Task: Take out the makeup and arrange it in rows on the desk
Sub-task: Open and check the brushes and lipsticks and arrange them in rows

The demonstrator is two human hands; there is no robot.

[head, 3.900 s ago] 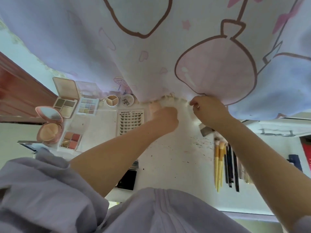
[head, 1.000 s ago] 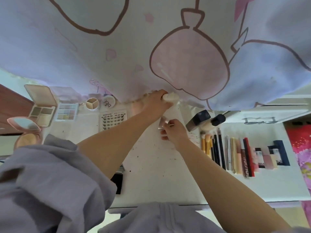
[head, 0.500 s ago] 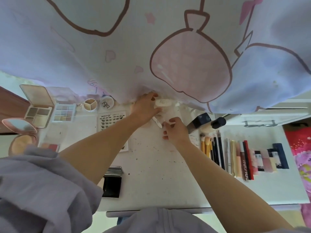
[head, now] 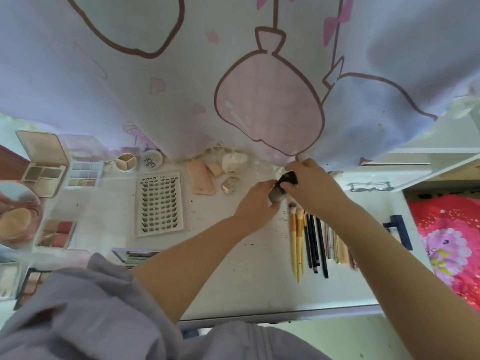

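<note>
Both my hands meet on a foundation bottle [head: 281,187] with a black cap at the back middle of the white desk [head: 233,281]. My right hand [head: 309,187] grips the black cap end. My left hand [head: 255,203] holds the glass body from the left. Just left of them lie a pink flat case [head: 200,178], a small beige sponge [head: 215,168], a white round puff [head: 233,159] and a shiny small compact [head: 230,185]. A row of brushes and pencils [head: 309,245] lies right under my hands.
A lash tray [head: 159,202] sits left of centre. Open palettes [head: 42,167], an eyeshadow palette [head: 84,174], small jars [head: 126,162] and a blush palette [head: 55,233] fill the left side. A printed curtain [head: 233,74] hangs over the desk's back edge. A red blanket [head: 446,242] lies at right.
Both hands left the white puff and small items at the back and moved right onto the foundation bottle. The view has shifted, so the lipsticks at right are now behind my right arm.
</note>
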